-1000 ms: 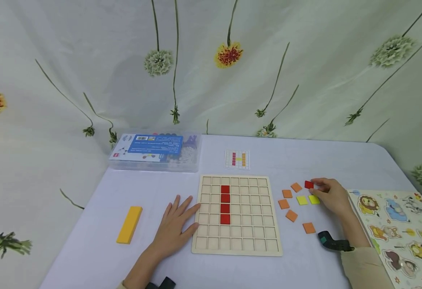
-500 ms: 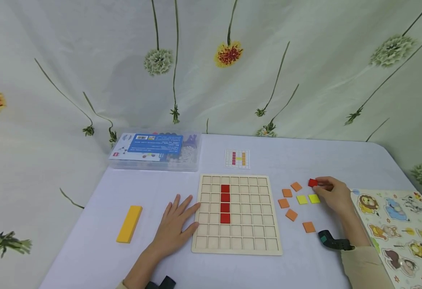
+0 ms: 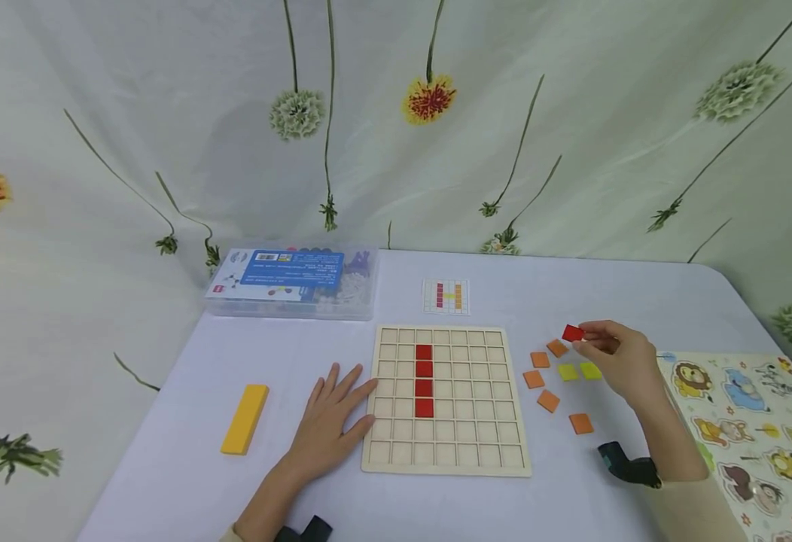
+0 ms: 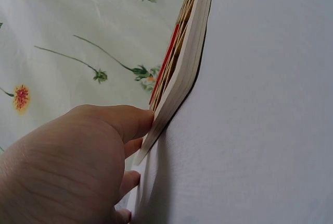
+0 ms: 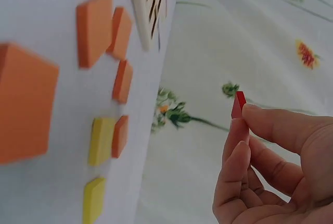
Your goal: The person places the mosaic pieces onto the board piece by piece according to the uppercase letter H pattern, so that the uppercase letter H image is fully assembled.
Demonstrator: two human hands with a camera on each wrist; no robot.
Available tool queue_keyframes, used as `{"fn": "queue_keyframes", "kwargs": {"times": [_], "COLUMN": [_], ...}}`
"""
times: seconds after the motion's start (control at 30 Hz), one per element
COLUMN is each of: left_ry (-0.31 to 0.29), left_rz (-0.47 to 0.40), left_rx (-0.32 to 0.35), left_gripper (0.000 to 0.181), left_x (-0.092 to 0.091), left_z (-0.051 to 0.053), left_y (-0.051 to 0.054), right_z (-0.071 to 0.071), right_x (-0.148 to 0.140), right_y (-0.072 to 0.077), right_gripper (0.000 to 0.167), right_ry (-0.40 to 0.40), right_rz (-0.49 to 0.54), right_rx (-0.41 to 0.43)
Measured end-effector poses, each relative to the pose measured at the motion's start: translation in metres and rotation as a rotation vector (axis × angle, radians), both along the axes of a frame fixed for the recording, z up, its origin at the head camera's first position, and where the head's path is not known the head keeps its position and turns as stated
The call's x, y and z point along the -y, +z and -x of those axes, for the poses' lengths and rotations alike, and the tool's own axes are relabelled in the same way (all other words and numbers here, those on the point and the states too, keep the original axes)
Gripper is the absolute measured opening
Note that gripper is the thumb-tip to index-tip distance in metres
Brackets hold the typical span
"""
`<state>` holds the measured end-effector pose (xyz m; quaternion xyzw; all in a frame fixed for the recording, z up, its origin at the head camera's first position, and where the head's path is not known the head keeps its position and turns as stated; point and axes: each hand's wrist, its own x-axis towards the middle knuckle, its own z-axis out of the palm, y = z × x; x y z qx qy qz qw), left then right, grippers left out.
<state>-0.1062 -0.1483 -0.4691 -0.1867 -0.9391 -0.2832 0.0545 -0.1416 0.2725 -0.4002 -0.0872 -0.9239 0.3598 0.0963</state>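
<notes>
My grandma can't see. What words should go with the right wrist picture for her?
A person's right hand pinches a small red tile. To the left in the picture, five orange tiles and two yellow tiles lie on a white tabletop, with part of a grid board at the top; behind is flowery cloth.

At the right, the animal board is cut off by the head view's right and near edges and partly covered by the right sleeve. On the far-left box, the label's lettering is too small to be read, and part of the red tile is hidden by the right hand. In the right wrist view, the nearest orange tile is blurred and cut off, and the wooden grid is cut off too.
</notes>
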Motion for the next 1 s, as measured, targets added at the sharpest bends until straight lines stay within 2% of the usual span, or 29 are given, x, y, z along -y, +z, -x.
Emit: {"fn": "queue_keyframes", "kwargs": {"times": [0.13, 0.2, 0.3, 0.4, 0.6, 0.73, 1.0], "left_ry": [0.001, 0.0, 0.001, 0.002, 0.001, 0.0, 0.001], "left_rz": [0.001, -0.005, -0.005, -0.007, -0.007, -0.005, 0.006], "left_rx": [-0.018, -0.018, -0.001, 0.019, -0.003, 0.012, 0.034], "left_gripper": [0.05, 0.05, 0.05, 0.051, 0.05, 0.051, 0.051], "left_x": [0.0, 0.0, 0.0, 0.0, 0.0, 0.0, 0.0], "left_z": [0.0, 0.0, 0.001, 0.001, 0.0, 0.0, 0.0], "left_y": [0.0, 0.0, 0.0, 0.0, 0.0, 0.0, 0.002], "right_z": [-0.015, -0.021, -0.029, -0.033, -0.038, -0.039, -0.043], "right_x": [0.027, 0.042, 0.062, 0.081, 0.116, 0.137, 0.161], "right_y": [0.019, 0.024, 0.028, 0.025, 0.016, 0.009, 0.0], "right_gripper": [0.032, 0.03, 0.03, 0.029, 0.024, 0.021, 0.018], "right_ry": [0.152, 0.197, 0.264, 0.328, 0.486, 0.574, 0.653], "right_rz": [-0.006, -0.011, 0.012, 0.032, 0.069, 0.049, 0.049], "right_rx": [-0.074, -0.08, -0.035, 0.005, 0.032, 0.054, 0.098]}}
